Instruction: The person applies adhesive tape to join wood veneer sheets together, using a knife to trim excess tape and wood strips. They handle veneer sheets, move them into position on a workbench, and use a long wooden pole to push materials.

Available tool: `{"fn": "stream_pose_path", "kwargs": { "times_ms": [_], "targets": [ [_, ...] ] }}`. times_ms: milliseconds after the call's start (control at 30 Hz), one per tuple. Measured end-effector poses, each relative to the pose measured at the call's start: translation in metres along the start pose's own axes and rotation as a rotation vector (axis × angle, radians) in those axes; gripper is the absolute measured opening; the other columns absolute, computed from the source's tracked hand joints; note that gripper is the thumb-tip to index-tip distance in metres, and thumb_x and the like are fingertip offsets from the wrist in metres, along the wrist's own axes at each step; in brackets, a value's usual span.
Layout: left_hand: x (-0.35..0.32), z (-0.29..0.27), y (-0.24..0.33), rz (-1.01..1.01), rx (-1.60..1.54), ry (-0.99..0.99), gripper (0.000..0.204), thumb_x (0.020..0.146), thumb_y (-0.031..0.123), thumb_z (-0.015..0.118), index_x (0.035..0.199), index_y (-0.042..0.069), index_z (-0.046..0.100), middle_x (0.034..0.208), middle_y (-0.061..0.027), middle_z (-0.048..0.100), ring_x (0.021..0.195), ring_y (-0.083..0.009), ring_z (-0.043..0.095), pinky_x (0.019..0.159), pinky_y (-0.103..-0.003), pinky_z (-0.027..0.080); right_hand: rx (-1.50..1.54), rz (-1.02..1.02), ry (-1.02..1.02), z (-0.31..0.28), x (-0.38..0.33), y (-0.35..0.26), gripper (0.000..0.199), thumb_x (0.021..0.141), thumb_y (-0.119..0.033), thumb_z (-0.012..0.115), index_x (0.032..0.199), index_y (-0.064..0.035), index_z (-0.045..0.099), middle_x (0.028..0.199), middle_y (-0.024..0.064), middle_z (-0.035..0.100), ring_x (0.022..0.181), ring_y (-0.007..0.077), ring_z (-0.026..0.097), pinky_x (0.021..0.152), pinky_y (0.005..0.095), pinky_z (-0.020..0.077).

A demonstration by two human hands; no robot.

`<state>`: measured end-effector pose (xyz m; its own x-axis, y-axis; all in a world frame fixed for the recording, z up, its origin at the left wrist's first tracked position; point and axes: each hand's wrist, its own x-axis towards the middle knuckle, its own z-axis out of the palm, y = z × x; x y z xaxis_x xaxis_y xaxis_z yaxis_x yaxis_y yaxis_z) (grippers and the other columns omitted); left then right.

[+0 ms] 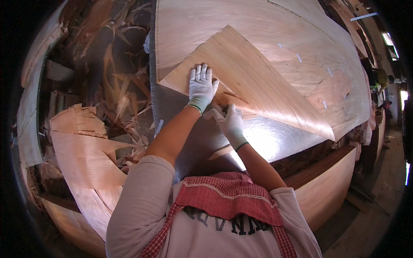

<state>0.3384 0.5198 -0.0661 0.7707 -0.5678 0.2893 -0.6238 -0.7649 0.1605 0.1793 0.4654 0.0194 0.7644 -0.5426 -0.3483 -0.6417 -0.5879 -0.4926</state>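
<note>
A triangular-looking sheet of thin wood veneer [251,77] lies at an angle across the table, its near edge slightly raised and torn near the middle. My left hand [202,86], in a white glove with a green cuff, presses flat on its left part with the fingers stretched out. Just right of it, my right hand [231,124], gloved alike, is at the torn near edge. Its fingers are bent and drawn together; what they hold, if anything, is hidden. Beneath is a larger pale veneer sheet [193,26] on a dark, shiny tabletop [275,133].
Torn veneer scraps [122,96] are heaped left of the table. A curved veneer piece [86,159] stands at the lower left. On the right are a stack of veneer sheets [327,185] and a concrete floor [387,172]. A narrow wood strip [220,152] rests near the tabletop's front.
</note>
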Motion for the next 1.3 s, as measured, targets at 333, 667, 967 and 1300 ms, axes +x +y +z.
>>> {"fn": "stream_pose_path", "kwargs": {
  "times_ms": [333,667,967,1300],
  "targets": [
    [0.001,0.0,-0.001,0.004,0.005,-0.001,0.061,0.09,0.045,0.05,0.136,0.004,0.045,0.148,-0.015,0.037,0.138,-0.0308,0.031,0.115,-0.047,0.018,-0.191,-0.037,0.043,0.007,0.006,0.026,0.034,0.088,-0.032,0.059,0.106,-0.0052,0.047,0.093,0.0207,0.066,0.086,0.0402,0.065,0.075,0.0486,0.0514],
    [-0.003,0.0,-0.004,0.004,-0.005,-0.01,0.062,0.091,0.046,0.049,0.136,0.003,0.044,0.147,-0.0149,0.037,0.138,-0.0303,0.031,0.116,-0.047,0.017,0.406,-0.007,-0.294,0.005,-0.03,0.01,0.032,0.09,-0.026,0.052,0.103,0.0031,0.05,0.092,0.0262,0.061,0.089,0.0397,0.061,0.075,0.0461,0.0483],
    [0.0,0.0,-0.002,-0.002,-0.017,-0.001,0.061,0.091,0.045,0.048,0.135,0.003,0.045,0.148,-0.0149,0.037,0.139,-0.0308,0.029,0.116,-0.047,0.016,0.793,0.092,-0.536,-0.015,-0.028,0.074,0.032,0.094,-0.03,0.051,0.074,-0.0059,0.058,0.059,0.0011,0.05,0.048,0.0121,0.045,0.045,0.0262,0.0355],
    [0.004,-0.02,0.005,-0.017,0.061,-0.17,0.065,0.095,0.049,0.036,0.142,0.003,0.039,0.154,-0.0133,0.028,0.143,-0.0312,0.021,0.117,-0.048,0.009,0.52,0.237,-0.093,-0.075,-0.145,0.114,0.023,0.089,-0.022,0.051,0.077,-0.0039,0.06,0.065,0.0028,0.056,0.047,0.0101,0.046,0.043,0.027,0.0368]
  ]
}}
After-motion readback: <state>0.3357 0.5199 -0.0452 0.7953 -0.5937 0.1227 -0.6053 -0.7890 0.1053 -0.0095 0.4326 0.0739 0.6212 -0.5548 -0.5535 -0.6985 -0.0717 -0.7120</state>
